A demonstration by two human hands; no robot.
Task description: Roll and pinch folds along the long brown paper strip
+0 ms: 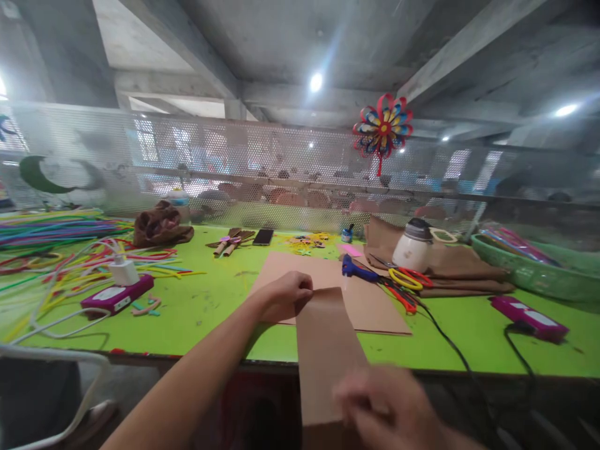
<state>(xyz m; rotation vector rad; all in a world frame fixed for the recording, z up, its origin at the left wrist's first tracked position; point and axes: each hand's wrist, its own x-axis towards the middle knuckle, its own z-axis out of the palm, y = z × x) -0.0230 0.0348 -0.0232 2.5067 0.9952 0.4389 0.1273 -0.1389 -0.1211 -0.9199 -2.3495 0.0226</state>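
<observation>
My left hand (285,296) pinches the far end of a long brown paper strip (324,350), its fingers curled over the top edge. My right hand (382,406) is close to the camera and blurred, holding the near end of the same strip. The strip stretches from above the green table (206,306) toward me, over the table's front edge. Under its far end lies a larger brown card sheet (370,306) flat on the table.
A blue glue gun (357,270), yellow and red scissors (407,282) and a white jar (412,247) sit right of the sheet. Purple boxes (117,295) (529,317), cables, coloured strips (56,228), a green basket (539,265) and a phone (263,237) lie around. A mesh screen with a paper flower (383,128) stands behind.
</observation>
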